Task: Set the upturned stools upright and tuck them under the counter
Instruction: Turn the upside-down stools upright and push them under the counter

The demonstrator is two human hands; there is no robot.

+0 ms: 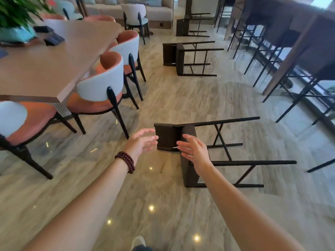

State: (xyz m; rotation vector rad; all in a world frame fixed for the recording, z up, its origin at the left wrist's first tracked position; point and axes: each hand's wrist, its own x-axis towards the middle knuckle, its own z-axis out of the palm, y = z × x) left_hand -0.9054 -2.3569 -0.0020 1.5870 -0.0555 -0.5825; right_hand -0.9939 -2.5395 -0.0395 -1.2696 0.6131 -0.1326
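A dark brown bar stool (167, 136) lies on its side on the marble floor in front of me, black legs pointing right. My left hand (143, 142), with a bead bracelet on the wrist, is open just left of its low backrest, fingers close to it. My right hand (194, 151) is open over the seat edge, not gripping. A second tipped stool (179, 58) lies farther back, and a third (183, 26) beyond it. The counter (297, 44) runs along the right, with upright stools (282, 38) tucked beneath it.
A long dining table (54, 66) with orange-and-white chairs (103, 87) fills the left. A plant pot (16, 33) stands on the table. A sofa (137, 8) is at the back. Open floor lies between the table and the counter. My shoe (138, 241) shows at the bottom.
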